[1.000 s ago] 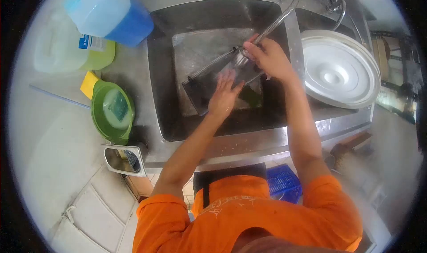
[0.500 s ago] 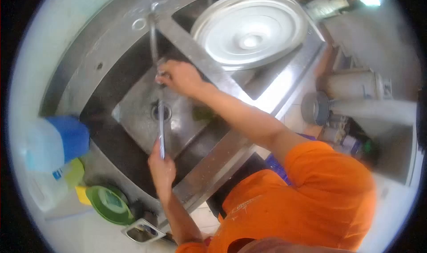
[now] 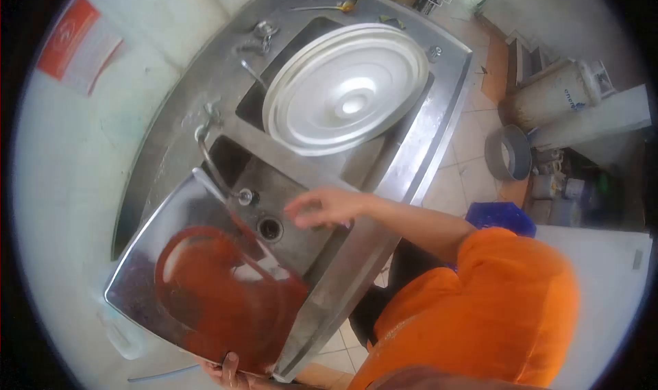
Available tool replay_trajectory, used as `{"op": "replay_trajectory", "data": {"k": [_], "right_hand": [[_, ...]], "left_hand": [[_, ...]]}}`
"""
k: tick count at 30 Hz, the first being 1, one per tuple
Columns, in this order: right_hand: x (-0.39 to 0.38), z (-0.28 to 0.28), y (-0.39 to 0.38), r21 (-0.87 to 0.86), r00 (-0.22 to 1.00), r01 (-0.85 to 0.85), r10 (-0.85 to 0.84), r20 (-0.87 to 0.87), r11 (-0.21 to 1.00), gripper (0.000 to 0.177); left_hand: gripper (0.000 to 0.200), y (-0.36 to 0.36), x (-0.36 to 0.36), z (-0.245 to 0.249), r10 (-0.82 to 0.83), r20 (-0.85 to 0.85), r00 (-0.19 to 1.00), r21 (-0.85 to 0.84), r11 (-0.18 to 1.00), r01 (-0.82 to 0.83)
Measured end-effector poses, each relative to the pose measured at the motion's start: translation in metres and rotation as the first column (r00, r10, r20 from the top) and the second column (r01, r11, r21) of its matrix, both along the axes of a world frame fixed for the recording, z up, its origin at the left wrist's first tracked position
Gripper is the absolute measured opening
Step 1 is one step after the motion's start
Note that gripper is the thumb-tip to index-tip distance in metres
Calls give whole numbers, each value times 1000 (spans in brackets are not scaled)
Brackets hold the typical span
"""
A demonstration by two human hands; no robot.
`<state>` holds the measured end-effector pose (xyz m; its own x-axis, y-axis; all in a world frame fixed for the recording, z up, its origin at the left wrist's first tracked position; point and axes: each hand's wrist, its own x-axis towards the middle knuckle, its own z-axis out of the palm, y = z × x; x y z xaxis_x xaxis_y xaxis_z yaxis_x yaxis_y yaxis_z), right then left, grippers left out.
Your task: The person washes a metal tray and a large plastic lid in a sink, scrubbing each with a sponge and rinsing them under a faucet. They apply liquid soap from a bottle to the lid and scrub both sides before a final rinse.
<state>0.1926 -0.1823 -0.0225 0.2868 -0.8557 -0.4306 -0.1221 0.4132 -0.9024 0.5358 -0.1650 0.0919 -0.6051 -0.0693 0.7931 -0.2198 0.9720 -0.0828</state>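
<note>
A large shiny metal tray (image 3: pixel 130 290), with an orange reflection across it, leans over the near part of the sink. My left hand (image 3: pixel 229 373) grips its lower edge, thumb on top. My right hand (image 3: pixel 322 208) hovers over the sink basin (image 3: pixel 281 188) with nothing in it, its fingers apart and slightly bent. Just left of that hand are the faucet's spout end (image 3: pixel 245 197) and the drain (image 3: pixel 270 229). A big round metal lid (image 3: pixel 353 92) rests over the other basin.
A second faucet (image 3: pixel 264 30) and a spoon (image 3: pixel 346 5) are at the back of the counter. On the floor side are a gas cylinder (image 3: pixel 555 95), a grey round pot (image 3: pixel 507 153) and a blue container (image 3: pixel 500 217).
The tray, seen edge-on before between both hands, now shows its broad face towards the lower left. My right hand has let go of it. The view has shifted, showing more wall and counter.
</note>
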Motion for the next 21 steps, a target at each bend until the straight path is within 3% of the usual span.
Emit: {"op": "replay_trajectory", "data": {"k": [1, 2, 3, 4, 6, 8, 9, 10, 12, 14, 16, 18, 19, 20, 21], "right_hand": [[-17, -1, 2, -7, 1000, 4, -4, 5, 1000, 49], [-35, -5, 3, -87, 985, 0, 14, 171, 996, 54], [-54, -6, 7, -165, 944, 8, 47, 327, 986, 59], [-80, -2, 12, -167, 942, 11, 46, 333, 986, 59], [-155, 13, 23, -55, 812, 21, 15, 583, 998, 60], [-234, 21, 50, 262, 672, 204, -330, 663, 943, 59], [-270, 30, 68, 286, 649, 354, -455, 610, 890, 60], [-307, 38, 87, 302, 608, 492, -571, 552, 816, 61], [-379, 27, 125, 88, 713, 566, -541, 446, 820, 61], [-427, 57, 158, 38, 670, 726, -718, 187, 687, 60], [-472, 67, 194, 45, 532, 846, -847, 14, 532, 60], [-527, 53, 229, -65, 504, 864, -860, 83, 500, 59], [-547, 58, 233, -107, 480, 873, -877, 25, 475, 59], [-566, 62, 238, -150, 448, 882, -894, -26, 447, 58], [-592, 54, 251, -174, 440, 881, -897, -39, 440, 59]], "left_hand": [[48, 26, -26, -3, 345, -242, 907, 575, 804, -153], [67, 40, -48, -8, 710, -206, 674, 949, 313, -39], [68, 36, -66, -20, 677, -174, 715, 940, 331, -84], [69, 29, -88, -27, 642, -137, 755, 929, 348, -128], [25, 6, -151, -31, 347, -212, 913, 816, 577, -30], [34, -3, -225, -45, 447, -265, 854, 963, 79, 257], [44, -11, -270, -45, 514, -309, 800, 871, -186, 456], [55, -21, -318, -46, 595, -318, 738, 670, -409, 619], [72, -29, -411, -64, 504, -344, 792, 587, -542, 601], [70, -33, -489, -83, 287, -274, 918, 640, -658, 396], [67, -36, -571, -105, 164, -378, 911, 640, -665, 385], [65, -46, -643, -144, 16, -414, 910, 725, -599, 340], [65, -50, -669, -142, 39, -418, 907, 716, -600, 356], [60, -53, -692, -137, -79, -202, 976, 979, -46, 199], [56, -59, -709, -133, -45, 61, 997, 845, 534, -28]]}}
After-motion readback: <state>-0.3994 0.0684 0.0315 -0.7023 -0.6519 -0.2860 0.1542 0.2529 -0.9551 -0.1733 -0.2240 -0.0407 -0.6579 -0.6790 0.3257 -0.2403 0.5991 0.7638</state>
